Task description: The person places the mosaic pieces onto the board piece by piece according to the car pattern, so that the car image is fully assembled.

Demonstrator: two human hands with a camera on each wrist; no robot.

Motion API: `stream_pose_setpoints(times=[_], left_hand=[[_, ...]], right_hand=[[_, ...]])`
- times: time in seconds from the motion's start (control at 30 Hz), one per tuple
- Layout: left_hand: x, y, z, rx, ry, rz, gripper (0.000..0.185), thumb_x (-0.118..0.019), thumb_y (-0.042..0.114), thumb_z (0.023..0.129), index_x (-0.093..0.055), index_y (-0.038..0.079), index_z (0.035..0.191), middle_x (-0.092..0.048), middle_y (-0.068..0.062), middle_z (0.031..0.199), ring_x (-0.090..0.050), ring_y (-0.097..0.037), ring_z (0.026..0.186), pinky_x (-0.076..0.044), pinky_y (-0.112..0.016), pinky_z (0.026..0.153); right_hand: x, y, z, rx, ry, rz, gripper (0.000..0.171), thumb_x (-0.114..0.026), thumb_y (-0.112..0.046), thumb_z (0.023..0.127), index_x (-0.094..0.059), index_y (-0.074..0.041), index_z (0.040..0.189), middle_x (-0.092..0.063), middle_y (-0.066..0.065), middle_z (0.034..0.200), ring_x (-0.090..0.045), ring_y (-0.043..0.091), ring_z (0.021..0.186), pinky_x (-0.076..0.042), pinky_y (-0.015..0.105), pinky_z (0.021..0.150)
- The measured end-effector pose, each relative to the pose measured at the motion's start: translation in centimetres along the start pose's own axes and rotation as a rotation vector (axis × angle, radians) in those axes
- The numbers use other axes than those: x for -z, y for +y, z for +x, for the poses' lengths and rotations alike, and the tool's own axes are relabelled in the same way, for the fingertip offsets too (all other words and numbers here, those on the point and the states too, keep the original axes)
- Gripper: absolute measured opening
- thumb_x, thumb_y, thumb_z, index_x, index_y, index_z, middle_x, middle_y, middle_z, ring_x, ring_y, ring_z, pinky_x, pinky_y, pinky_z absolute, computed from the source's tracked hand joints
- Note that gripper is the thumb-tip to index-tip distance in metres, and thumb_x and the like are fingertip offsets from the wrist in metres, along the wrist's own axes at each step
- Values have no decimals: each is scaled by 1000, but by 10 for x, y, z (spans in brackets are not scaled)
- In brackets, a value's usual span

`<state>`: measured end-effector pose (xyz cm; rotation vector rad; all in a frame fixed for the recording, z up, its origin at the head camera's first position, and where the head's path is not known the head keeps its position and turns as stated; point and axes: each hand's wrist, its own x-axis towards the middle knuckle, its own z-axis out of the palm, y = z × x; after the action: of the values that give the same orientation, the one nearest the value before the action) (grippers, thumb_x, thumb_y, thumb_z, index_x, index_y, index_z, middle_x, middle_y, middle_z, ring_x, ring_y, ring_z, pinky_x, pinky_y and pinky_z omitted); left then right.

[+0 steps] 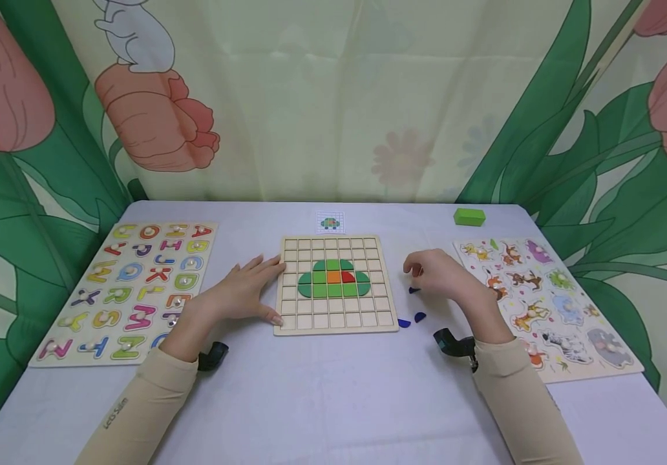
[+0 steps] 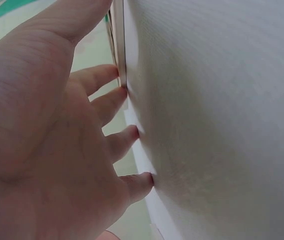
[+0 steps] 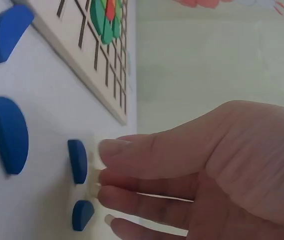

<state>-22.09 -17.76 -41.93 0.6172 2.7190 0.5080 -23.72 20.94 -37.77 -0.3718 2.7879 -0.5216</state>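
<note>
Four small blue pieces (image 3: 77, 161) lie on the white table (image 1: 333, 400) just off the right edge of the wooden grid board (image 1: 336, 284), near its front right corner; the head view shows only three of them, partly hidden by the right hand (image 1: 444, 274). That hand hangs over them with fingers (image 3: 132, 172) loosely curled and pointing down at the two nearest pieces, tips close to or just touching them; it holds nothing yet as far as the wrist view shows. The left hand (image 1: 243, 290) lies flat with fingers spread, fingertips (image 2: 132, 132) pressing against the board's left edge, thumb near its front left corner. The pieces look like thin, rigid painted wood: light, stiff, not fragile, with a smooth face that could slip. Lying flat on the cloth, they offer little to grab from above, so a pinch across the thin edges, straight side against curved side, seems the surest hold. Green, orange and red pieces (image 1: 333, 278) already fill the board's middle. Two peg puzzles, letters (image 1: 130, 290) and animals (image 1: 543, 303), lie along the left and right edges
</note>
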Motion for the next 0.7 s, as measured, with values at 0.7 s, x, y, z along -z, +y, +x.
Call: stream_pose_setpoints(times=[0.7], left_hand=[[-1,-1,0,-9,10,8,117,-83,64,63,-31,16,157,-21,-5,167,-11,-41,154,-11,-74,116]], right_hand=[[-12,-2,0,-34,-68,-60,17,-60,6,77,-66,-8,85,-63,7,81,-54,21,72,-43,28,61]])
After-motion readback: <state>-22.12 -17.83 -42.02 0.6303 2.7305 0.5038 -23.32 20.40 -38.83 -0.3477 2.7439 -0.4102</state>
